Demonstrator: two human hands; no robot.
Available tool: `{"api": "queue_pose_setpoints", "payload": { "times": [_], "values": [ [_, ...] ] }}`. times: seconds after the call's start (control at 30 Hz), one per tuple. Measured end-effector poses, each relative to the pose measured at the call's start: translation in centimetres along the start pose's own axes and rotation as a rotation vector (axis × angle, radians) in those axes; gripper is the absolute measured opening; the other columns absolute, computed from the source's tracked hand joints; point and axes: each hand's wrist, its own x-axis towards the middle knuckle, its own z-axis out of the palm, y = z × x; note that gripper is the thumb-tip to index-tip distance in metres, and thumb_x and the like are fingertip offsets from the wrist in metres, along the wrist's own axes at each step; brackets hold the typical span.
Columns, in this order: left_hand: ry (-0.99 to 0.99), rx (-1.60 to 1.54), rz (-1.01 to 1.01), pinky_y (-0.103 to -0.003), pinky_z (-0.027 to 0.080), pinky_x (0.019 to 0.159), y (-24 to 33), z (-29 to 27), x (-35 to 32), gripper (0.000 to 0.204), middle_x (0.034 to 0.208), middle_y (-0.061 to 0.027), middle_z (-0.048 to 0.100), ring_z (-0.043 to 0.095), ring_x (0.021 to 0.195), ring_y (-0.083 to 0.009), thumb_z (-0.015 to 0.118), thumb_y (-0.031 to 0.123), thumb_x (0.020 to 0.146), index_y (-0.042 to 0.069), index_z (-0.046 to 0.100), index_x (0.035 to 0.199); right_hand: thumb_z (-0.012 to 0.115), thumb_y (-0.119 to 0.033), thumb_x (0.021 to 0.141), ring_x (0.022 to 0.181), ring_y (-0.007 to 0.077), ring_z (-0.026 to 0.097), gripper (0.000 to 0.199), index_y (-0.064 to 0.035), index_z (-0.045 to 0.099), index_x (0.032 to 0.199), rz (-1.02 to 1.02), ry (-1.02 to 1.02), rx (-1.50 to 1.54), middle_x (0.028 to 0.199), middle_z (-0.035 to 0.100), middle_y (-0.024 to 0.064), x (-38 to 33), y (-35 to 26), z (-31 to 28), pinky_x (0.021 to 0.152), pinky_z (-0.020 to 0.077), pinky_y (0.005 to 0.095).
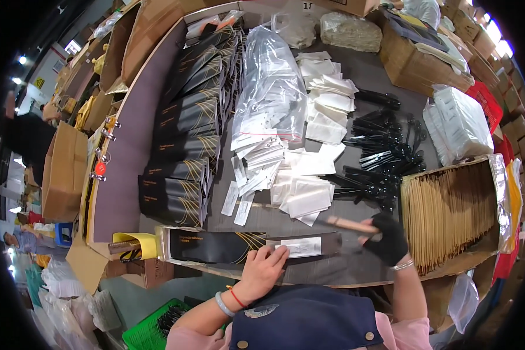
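Note:
A long black printed sleeve (216,246) with gold lines lies along the table's near edge. My left hand (262,273), bare, is at its right end with bent fingers gripping its edge. Beside those fingertips a white packet (303,247) lies on a dark strip. My right hand (387,240), in a black fingerless glove, holds a tan wooden-looking stick (351,224) pointing left, slightly blurred. Right of this hand is an open carton (407,224) packed with tan, dark-edged pieces. White square packets (310,195) are piled just beyond the sleeve.
Stacked black sleeves (178,154) line the table's left side. Beside them, a clear plastic bag (269,76) spills white slips (262,163). Black utensil-like pieces (385,146) lie in bundles toward the right. A wrapped white stack (458,125) stands behind the carton. A green basket (151,326) is below left.

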Motion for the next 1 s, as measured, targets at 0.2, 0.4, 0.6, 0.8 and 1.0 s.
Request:
{"api": "queue_pose_setpoints", "payload": {
  "times": [0.2, 0.4, 0.6, 0.8, 1.0],
  "values": [
    [0.021, 0.016, 0.011, -0.037, 0.038, 0.085, -0.8, 0.3, -0.4, 0.055, 0.126, 0.0019, 0.056, 0.05, 0.103, -0.0222, 0.077, 0.021, 0.068, 0.009, 0.062, 0.12, 0.082, -0.02, 0.069, 0.08, 0.0258, 0.063, 0.04, -0.0131, 0.072, 0.107, -0.041, -0.148, 0.086, 0.089, 0.062, 0.009, -0.2, -1.4, 7.2, 0.072, 0.0513, 0.0352],
    [0.088, -0.114, -0.117, -0.044, 0.039, 0.096, -3.5, -2.2, -0.2, 0.066, 0.126, -0.0058, 0.056, 0.05, 0.11, -0.0288, 0.083, 0.025, 0.062, 0.006, 0.059, 0.121, 0.075, -0.025, 0.077, 0.08, 0.0265, 0.061, 0.039, -0.0217, 0.068, 0.116, -0.192, -0.212, -0.229, 0.09, 0.064, 0.0062, -1.1, -1.0, 7.1, 0.068, 0.0502, 0.0389],
    [0.1, -0.23, -0.048, -0.046, 0.038, 0.099, -3.0, 0.0, 1.7, 0.074, 0.127, -0.0101, 0.052, 0.047, 0.114, -0.0323, 0.086, 0.024, 0.057, 0.005, 0.057, 0.123, 0.063, -0.021, 0.09, 0.084, 0.0314, 0.062, 0.024, -0.0182, 0.066, 0.114, -0.252, -0.27, -0.003, 0.094, 0.066, 0.012, -0.3, -3.2, 11.8, 0.074, 0.0517, 0.0413],
    [0.039, -0.163, -0.054, -0.045, 0.038, 0.098, -2.6, 0.0, 2.5, 0.081, 0.127, -0.0089, 0.051, 0.047, 0.115, -0.0319, 0.085, 0.021, 0.057, 0.007, 0.052, 0.129, 0.075, -0.017, 0.077, 0.089, 0.0319, 0.061, 0.027, -0.0057, 0.065, 0.099, 0.131, -0.141, 0.146, 0.095, 0.06, 0.0157, -2.2, 0.5, 10.0, 0.079, 0.0503, 0.04],
    [-0.025, -0.07, 0.056, -0.042, 0.041, 0.092, -2.3, -0.8, 4.6, 0.075, 0.12, -0.0095, 0.051, 0.048, 0.109, -0.031, 0.08, 0.017, 0.061, 0.017, 0.054, 0.131, 0.079, -0.023, 0.071, 0.095, 0.032, 0.055, 0.033, -0.0081, 0.063, 0.096, -0.11, -0.121, 0.309, 0.099, 0.057, 0.0108, 0.5, -6.2, 12.2, 0.076, 0.0468, 0.0439]
  ]
}}
